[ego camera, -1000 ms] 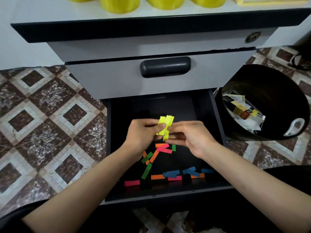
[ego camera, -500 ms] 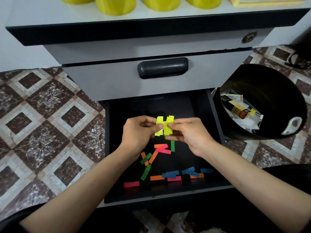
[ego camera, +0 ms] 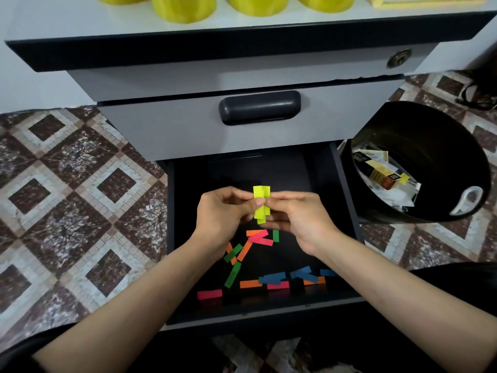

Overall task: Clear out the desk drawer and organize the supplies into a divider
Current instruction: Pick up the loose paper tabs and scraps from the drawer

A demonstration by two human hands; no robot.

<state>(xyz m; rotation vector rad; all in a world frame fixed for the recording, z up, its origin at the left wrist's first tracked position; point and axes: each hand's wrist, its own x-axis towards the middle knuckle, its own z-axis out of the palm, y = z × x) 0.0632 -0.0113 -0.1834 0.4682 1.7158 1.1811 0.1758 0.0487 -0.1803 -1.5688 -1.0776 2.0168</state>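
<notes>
Seemingly open drawer floor [ego camera: 242, 170] behind strips [ego camera: 265, 241]

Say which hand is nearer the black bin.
Right. The right hand sits left of the black bin, over the drawer; the left hand is farther left. Both pinch yellow strips.

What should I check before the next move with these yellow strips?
1. Grip on the yellow strips: ok. The left hand and right hand both pinch the stack above the drawer.
2. Stack squared up: not ok. The strip ends sit staggered.
3. Drawer cleared: not ok. Loose strips in orange, pink, green and blue lie on its floor.
4. Divider ready to receive them: cannot tell. None is in view.
5. Bin out of the way: ok. It stands right of the drawer, apart from both hands.
</notes>
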